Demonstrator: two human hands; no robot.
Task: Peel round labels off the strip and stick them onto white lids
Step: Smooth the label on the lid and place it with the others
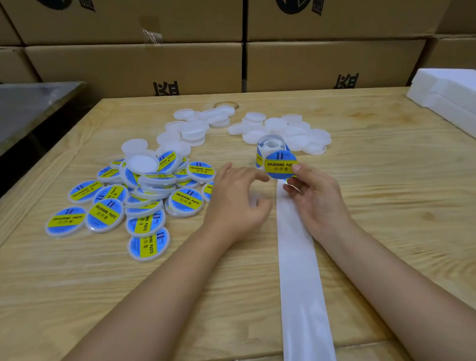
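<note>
A round label (280,165), blue with a yellow band, stands between the thumb and fingertips of the right hand (316,197), which pinch its edge. Just behind it is the roll of labels (271,146), and the bare white strip (299,273) runs along the tabletop (397,199) toward the person. The left hand (236,201) hovers beside the label, fingers loosely spread and holding nothing clear. Labelled lids (138,202) are heaped on the left. Plain white lids (284,131) lie farther back, in front of cardboard boxes (142,66).

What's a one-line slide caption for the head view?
Right hand pinches a round label at the strip, left hand close by; labelled lids piled at left, blank lids behind.
</note>
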